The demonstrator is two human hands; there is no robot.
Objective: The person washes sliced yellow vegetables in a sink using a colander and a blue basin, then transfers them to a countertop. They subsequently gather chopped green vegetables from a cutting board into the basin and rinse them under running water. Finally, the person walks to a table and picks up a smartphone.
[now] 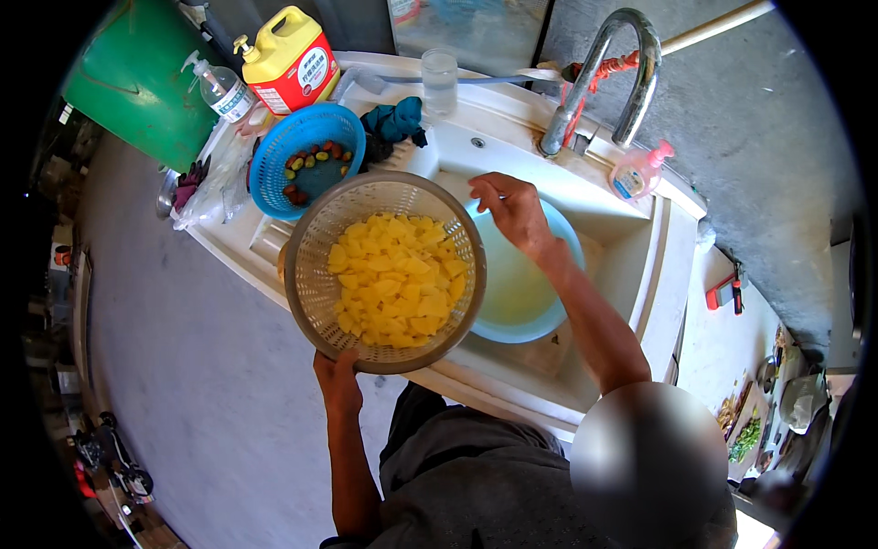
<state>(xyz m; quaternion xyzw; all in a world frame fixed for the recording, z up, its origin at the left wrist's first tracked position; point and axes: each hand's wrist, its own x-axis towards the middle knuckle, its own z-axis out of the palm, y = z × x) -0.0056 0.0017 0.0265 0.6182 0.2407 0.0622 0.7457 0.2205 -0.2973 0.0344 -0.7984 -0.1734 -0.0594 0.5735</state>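
Observation:
My left hand (pixel 340 382) grips the near rim of a grey-brown plastic colander (pixel 307 302), thumb over the edge. Inside the colander lies a heap of yellow, flat-cut pieces (pixel 398 279), which look like potato. My right hand (pixel 514 212) hangs over the far side of a light blue basin (pixel 572 240), close to the colander's right rim. Its fingers are curled together, and whatever they may pinch is too small to make out. Cloudy, pale yellowish water (pixel 517 288) fills part of the basin, which sits in a white sink (pixel 622 274). The colander covers the basin's left edge.
A blue basket (pixel 265 174) with reddish and green fruit stands left of the sink, beside a dark teal cloth (pixel 393 119). Behind are a yellow-and-red jug (pixel 297 69), a pump bottle (pixel 224 91) and a clear cup (pixel 440 82). A curved faucet (pixel 645 55) and pink-topped soap bottle (pixel 637 174) stand right.

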